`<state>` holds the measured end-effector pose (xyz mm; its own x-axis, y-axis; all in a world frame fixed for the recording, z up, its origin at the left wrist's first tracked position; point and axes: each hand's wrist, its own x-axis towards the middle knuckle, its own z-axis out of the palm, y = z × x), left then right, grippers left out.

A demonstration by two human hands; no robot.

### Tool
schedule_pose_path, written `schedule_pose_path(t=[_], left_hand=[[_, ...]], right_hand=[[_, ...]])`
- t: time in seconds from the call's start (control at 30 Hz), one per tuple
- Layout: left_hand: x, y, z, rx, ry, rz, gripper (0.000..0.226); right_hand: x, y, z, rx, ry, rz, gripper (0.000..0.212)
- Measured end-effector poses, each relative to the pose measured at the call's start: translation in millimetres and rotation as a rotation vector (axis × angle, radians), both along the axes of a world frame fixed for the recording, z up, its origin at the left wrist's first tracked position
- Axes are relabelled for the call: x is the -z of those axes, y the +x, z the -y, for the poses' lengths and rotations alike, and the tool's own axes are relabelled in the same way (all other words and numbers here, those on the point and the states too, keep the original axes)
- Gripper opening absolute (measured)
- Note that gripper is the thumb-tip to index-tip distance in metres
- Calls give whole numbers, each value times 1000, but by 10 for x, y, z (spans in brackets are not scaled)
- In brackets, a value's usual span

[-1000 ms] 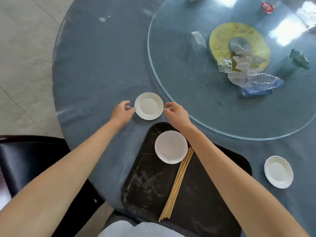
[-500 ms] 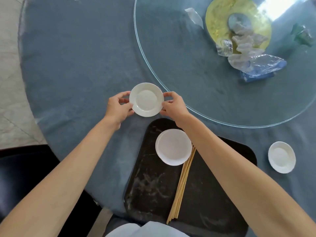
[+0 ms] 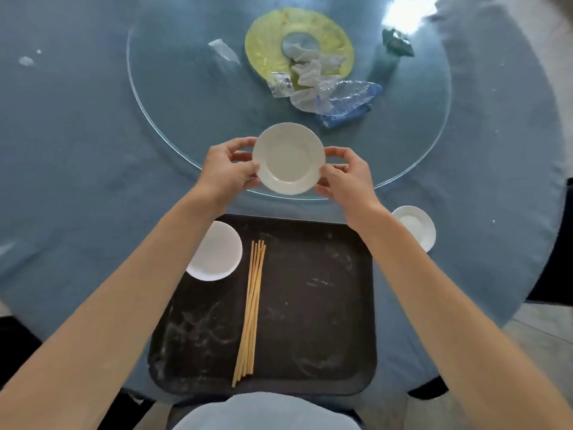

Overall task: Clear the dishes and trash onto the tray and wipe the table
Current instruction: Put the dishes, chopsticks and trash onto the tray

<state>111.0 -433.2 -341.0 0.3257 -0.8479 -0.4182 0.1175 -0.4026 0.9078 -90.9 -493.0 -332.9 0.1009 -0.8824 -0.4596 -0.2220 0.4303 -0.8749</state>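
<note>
Here both hands [image 3: 228,172] [image 3: 347,178] pinch the small plate [image 3: 288,158] by its rim.

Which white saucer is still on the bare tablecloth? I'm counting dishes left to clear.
The saucer at the right, beside the tray. Another saucer already sits on the tray; the third is held by both hands.
</note>
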Motion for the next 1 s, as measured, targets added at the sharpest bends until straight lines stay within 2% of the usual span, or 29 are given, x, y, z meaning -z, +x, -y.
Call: schedule_pose_path(t=[0.2,0.43,0.57,0.77,0.9,1.0], left_hand=[[214,-1530,406,46,86,-74,42],[834,-2894,718,103,223,-33,48],[1069,-3224,772,113,296,115,53],[1297,-3352,669,142,305,212,52],[1304,-3406,661,148,260,323,45],[1306,-3395,700,143,274,319,39]], right_hand=[[168,-1472,211,155,32,-64,33],[820,-2776,371,315,166,-126,30],[1133,-3034,374,331,212,-144,26],[1376,-3144,319,372,293,-73,26],[1485,-3186,343,339,302,-54,33],[1519,-3209,397,330,298,-67,33]])
